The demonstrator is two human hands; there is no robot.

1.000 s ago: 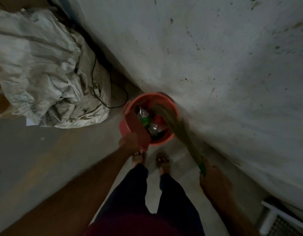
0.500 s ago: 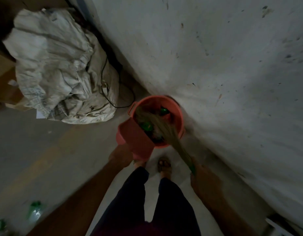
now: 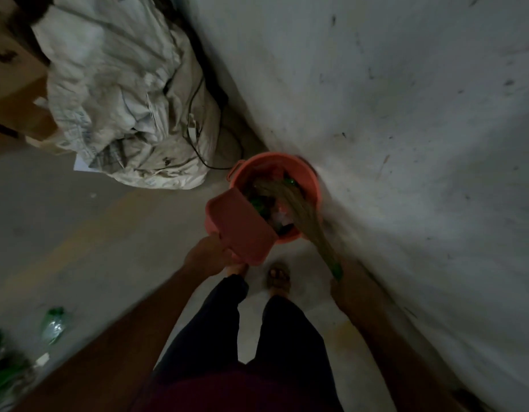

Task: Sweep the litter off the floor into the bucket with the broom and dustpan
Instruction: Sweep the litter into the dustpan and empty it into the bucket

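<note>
While the orange bucket sits against the wall, the left hand grips the orange dustpan tipped over its rim, and the right hand clutches the broom, bristles inside. Green bottles litter the floor.

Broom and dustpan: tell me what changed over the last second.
The broom head swung from the bucket's right rim across the litter inside. The dustpan stayed tipped at the rim. The left hand still holds the dustpan, the right hand the broom. The bucket stayed against the wall.
</note>
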